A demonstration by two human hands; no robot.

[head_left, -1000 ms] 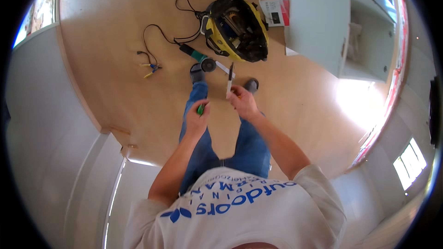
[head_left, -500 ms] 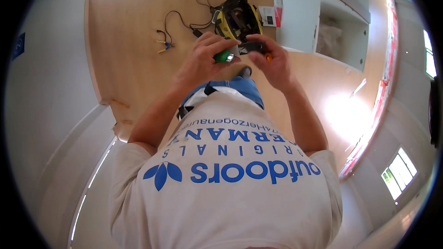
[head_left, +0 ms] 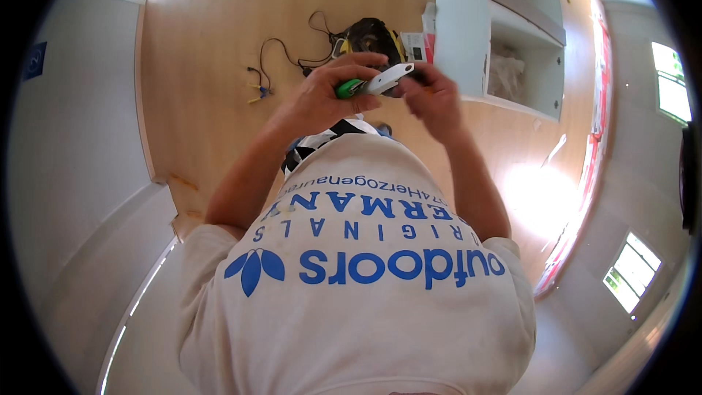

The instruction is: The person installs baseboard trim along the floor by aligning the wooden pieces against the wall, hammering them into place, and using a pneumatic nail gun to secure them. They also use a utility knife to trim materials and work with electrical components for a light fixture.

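Observation:
My left hand point(head_left: 325, 95) is closed around a green piece point(head_left: 349, 88). From the same grip a pale, narrow bar point(head_left: 390, 79) with a dark hole at its tip reaches to the right; I cannot tell whether the two are one tool. My right hand point(head_left: 436, 106) has its fingers curled beside the bar's far end. A bit of orange shows at those fingers, but what they hold is mostly hidden. Both hands are raised in front of my white shirt, above the wooden floor.
Beyond my hands stands an open black and yellow tool bag point(head_left: 373, 36). To its left lie a dark cable point(head_left: 267, 47) and small yellow-and-blue pieces point(head_left: 257, 93). A white open-fronted cabinet point(head_left: 523, 66) is at the right, and printed papers point(head_left: 418, 45) lie beside the bag.
The pale bar now shows fully between my hands, where a dark piece showed at the right hand before. The bag sits lower in view and the cabinet further left.

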